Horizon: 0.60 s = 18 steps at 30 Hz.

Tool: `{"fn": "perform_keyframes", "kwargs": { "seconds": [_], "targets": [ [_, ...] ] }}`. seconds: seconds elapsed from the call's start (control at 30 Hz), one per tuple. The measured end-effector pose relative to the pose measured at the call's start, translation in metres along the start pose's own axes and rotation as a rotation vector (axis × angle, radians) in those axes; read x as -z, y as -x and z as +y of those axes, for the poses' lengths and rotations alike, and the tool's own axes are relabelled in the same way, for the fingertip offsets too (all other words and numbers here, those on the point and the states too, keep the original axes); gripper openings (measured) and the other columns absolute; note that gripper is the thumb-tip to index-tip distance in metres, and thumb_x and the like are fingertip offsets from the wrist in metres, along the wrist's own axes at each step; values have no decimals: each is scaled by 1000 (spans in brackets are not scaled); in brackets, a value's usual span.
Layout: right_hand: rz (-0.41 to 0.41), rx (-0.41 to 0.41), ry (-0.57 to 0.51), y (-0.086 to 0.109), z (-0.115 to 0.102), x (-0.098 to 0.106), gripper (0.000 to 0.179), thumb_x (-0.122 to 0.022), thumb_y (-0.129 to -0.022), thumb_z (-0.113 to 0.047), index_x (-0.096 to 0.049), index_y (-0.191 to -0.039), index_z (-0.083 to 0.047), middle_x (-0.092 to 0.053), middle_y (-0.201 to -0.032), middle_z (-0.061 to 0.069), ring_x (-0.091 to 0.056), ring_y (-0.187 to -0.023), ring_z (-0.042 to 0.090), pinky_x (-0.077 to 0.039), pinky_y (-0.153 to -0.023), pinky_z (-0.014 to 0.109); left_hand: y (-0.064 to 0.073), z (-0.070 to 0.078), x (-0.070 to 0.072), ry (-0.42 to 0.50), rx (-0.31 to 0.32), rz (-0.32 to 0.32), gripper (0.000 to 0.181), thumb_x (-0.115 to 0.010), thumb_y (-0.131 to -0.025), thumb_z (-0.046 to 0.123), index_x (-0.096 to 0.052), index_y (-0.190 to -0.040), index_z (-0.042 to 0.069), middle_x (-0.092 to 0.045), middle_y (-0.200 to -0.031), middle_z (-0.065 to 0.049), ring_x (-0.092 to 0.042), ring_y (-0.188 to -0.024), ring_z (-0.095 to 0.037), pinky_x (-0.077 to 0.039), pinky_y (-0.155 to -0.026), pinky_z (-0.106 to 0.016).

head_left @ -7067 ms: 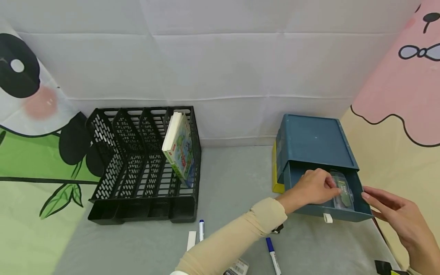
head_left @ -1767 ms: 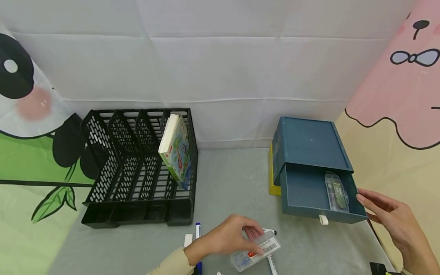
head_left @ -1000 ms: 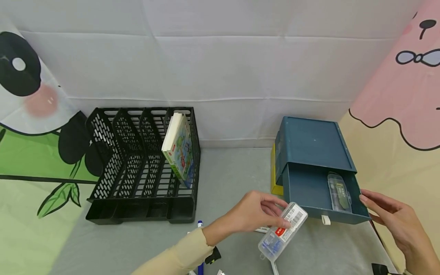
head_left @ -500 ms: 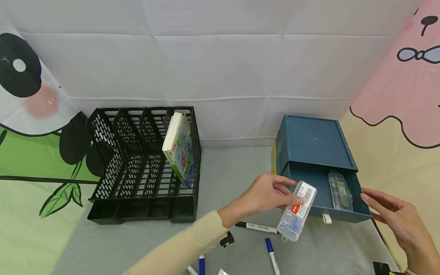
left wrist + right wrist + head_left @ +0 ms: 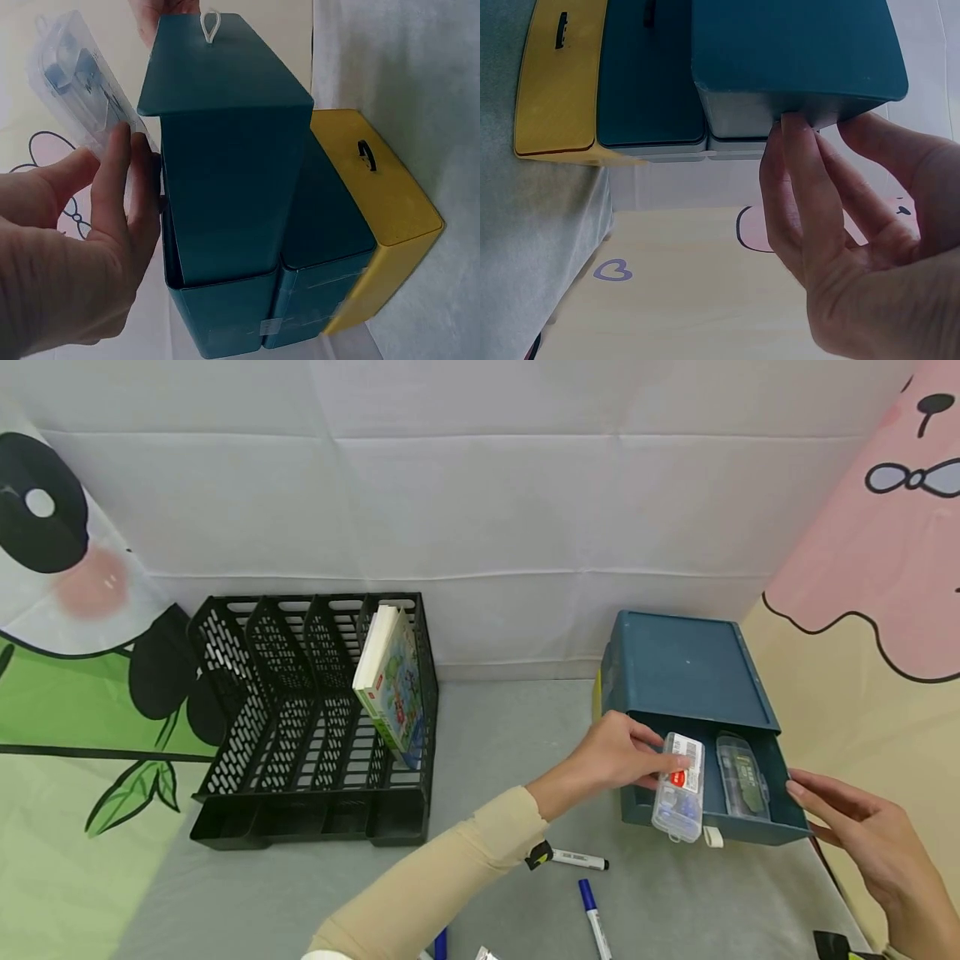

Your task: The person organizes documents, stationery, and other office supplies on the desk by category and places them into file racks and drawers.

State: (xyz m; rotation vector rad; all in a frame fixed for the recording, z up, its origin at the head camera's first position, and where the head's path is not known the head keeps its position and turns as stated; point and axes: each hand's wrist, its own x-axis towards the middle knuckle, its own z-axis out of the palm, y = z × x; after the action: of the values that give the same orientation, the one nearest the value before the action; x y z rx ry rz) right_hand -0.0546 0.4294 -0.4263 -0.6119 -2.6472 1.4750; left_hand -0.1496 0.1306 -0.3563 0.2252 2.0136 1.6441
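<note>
In the head view my left hand (image 5: 626,752) pinches a clear plastic case (image 5: 678,810) with a white and red label and small blue items inside. The case overlaps the front left part of the pulled-out blue drawer (image 5: 720,822). From the left wrist view, thumb and fingers hold the case (image 5: 86,79) beside the drawer's wall. A second clear case (image 5: 742,781), with something green inside, lies at the drawer's right. My right hand (image 5: 873,831) holds the drawer's right side wall, thumb and fingertips against it in the right wrist view.
A yellow drawer (image 5: 559,90) sits lowest in the unit. On the table lie a black-capped marker (image 5: 581,859) and a blue-capped marker (image 5: 592,918). At left stands a black slotted rack (image 5: 300,718) with books (image 5: 390,685) in its right compartment.
My left hand took the labelled clear case from the table and carried it up and right to the drawer. Earlier it was in the drawer at the other case. My right hand stayed put.
</note>
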Motion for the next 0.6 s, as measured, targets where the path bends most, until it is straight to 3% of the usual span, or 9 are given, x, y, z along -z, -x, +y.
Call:
{"fn": "perform_keyframes", "kwargs": {
  "seconds": [0.27, 0.43, 0.5, 0.6],
  "targets": [
    [3, -8, -10, -1, -2, 1, 46, -68, -98, -44, -69, -135, -17, -50, -97, -39, -57, -82, -15, -55, -65, 18, -16, 7, -14, -75, 31, 99, 35, -87, -84, 17, -70, -108, -3, -68, -81, -7, -74, -64, -24, -60, -61, -32],
    [1, -11, -15, -1, -2, 1, 43, -68, -98, -44, -70, -133, -18, -51, -96, -39, -58, -81, -13, -55, -65, 19, -24, 11, -26, -173, 49, 150, 37, -87, -85, 22, -70, -109, -1, -69, -84, -7, -73, -60, -20, -55, -58, -26],
    [1, -10, -19, 0, -3, 1, 42, -69, -98, -44, -71, -133, -19, -51, -97, -39, -58, -82, -14, -55, -65, 19, -26, 11, -30, -206, 55, 172, 32, -86, -86, 23, -71, -102, 1, -69, -77, -6, -72, -59, -18, -52, -56, -24],
    [2, -10, -17, -1, -2, 1, 43, -69, -98, -44, -70, -133, -19, -50, -97, -39, -58, -82, -14, -55, -65, 19, -30, 10, -35, -241, 20, 209, 27, -84, -88, 24, -72, -80, 1, -66, -61, -6, -70, -55, -18, -45, -47, -21]
  ]
}}
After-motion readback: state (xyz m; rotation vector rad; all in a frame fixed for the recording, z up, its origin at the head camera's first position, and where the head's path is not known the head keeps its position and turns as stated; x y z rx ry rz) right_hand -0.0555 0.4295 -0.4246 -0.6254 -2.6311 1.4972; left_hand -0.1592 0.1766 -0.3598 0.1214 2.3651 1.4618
